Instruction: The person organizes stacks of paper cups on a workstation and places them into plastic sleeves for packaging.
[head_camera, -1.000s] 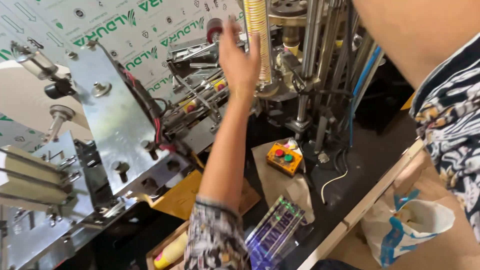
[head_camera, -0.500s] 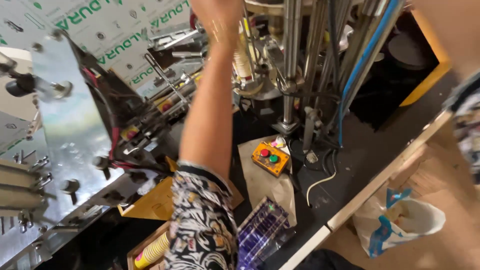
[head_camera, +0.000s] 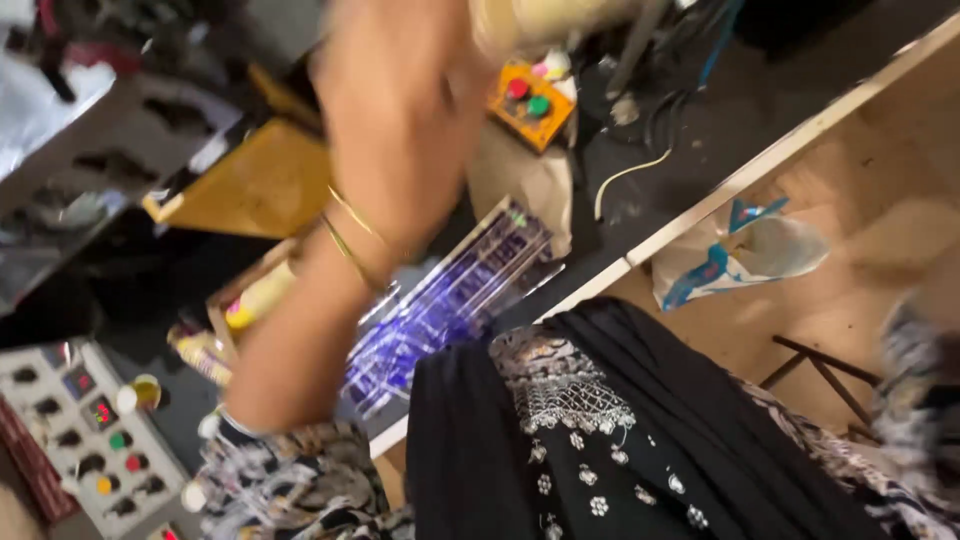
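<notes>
Left hand (head_camera: 400, 110), heavily blurred, is raised at 12 o'clock against a pale cylindrical roll (head_camera: 545, 18); whether its fingers are closed on it cannot be told. Orange button box (head_camera: 530, 105) lies at 1 o'clock. Right hand unseen.

Left hand (head_camera: 400, 110) smeared by motion blur; fingers and grip unreadable. Pale roll (head_camera: 550, 18) at top edge cut off and blurred, contact with hand unclear. Right hand out of frame. Machine parts (head_camera: 120, 130) upper left too blurred to identify.
</notes>
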